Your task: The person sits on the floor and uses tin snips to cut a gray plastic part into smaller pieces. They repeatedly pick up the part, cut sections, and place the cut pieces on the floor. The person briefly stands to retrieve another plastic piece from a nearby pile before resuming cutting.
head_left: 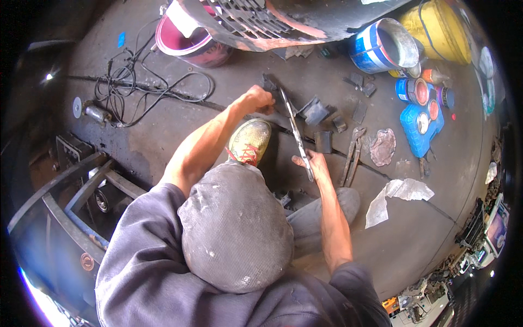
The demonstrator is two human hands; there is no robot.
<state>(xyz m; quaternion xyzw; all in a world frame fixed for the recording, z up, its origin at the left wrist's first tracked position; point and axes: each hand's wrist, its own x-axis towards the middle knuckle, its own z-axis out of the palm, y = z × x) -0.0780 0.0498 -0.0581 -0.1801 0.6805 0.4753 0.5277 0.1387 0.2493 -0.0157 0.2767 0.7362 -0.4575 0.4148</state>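
My right hand point(315, 165) is closed round the near end of a long, thin metal bar-like tool point(295, 128), whose exact kind I cannot make out. It slants away toward the far left, its tip beside a small dark piece point(268, 82). My left hand point(260, 100) is closed just short of that piece; what its fingers hold, if anything, is hidden. Under my left arm is my yellow shoe point(250, 140) with red laces. Right of the tool lie several dark scraps, among them a bent one point(316, 110) and a flat rectangular one point(323, 141).
Long-handled pliers point(353, 155), a crumpled brown cloth point(383, 147) and torn paper point(406, 190) lie on the right. Paint cans point(418, 91), a blue jug point(414, 136) and buckets point(368, 54) stand beyond. At left are an angle grinder point(98, 113) and tangled cable point(122, 92). A large slotted panel point(261, 27) is ahead.
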